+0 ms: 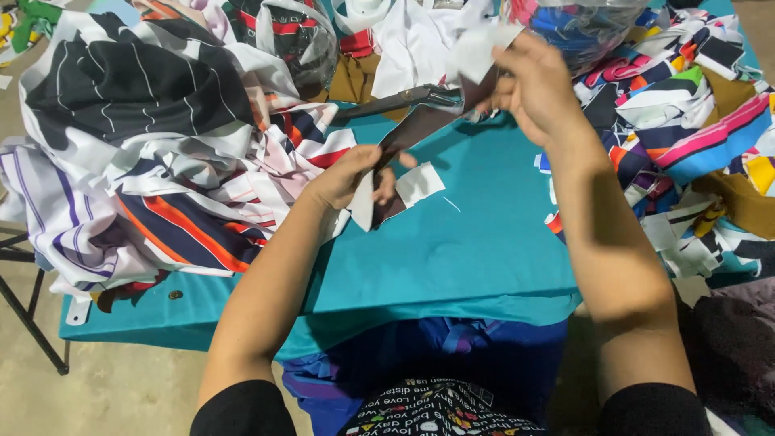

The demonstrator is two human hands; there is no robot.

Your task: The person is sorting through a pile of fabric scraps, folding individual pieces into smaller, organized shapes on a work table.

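Dark brown-and-white fabric strip [416, 129]: my left hand [349, 176] pinches six o'clock, right hand [533, 85] pinches twelve; I'd keep it tight.

There are two hands: the left hand [349, 173] and the right hand [534, 87]. They hold one dark strip of cloth [420, 125] between them. One pair of scissors [395, 102] lies on one teal counter [476, 242]. Two big heaps of striped cloth sit there, the left heap [153, 137] and the right heap [694, 121]. Clear bags at the top look like two, maybe.
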